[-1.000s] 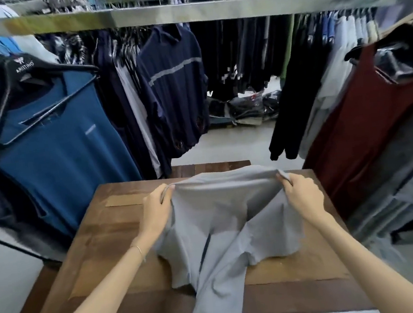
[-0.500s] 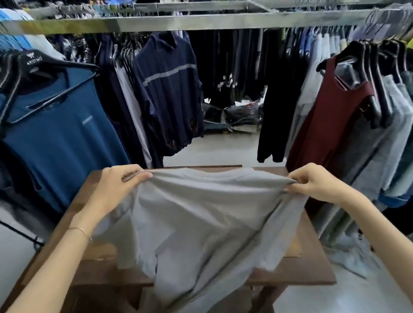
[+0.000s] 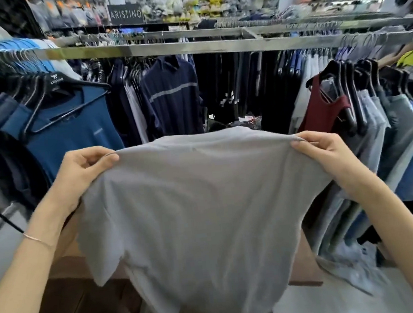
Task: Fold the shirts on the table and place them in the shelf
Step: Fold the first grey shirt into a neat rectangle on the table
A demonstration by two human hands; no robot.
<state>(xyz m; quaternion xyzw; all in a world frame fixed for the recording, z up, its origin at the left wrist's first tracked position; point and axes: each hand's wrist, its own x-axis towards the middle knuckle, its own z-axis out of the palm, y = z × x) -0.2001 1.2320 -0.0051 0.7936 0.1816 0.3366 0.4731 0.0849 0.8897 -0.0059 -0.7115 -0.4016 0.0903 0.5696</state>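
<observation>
Nearest, both arms reach forward. The left hand [image 3: 84, 169] pinches one top corner of the grey shirt [image 3: 197, 221] and the right hand [image 3: 327, 152] pinches the other, each grip closed on cloth, so the shirt hangs spread between them, clear above the wooden surface [image 3: 303, 263]. This looks like the opening step: shaking the shirt out flat before folding. Next it likely needs lowering onto the surface without creases, sleeves laid out. Beyond, a metal rail [image 3: 189, 47] carries hanging clothes; no shelf can be made out.
</observation>
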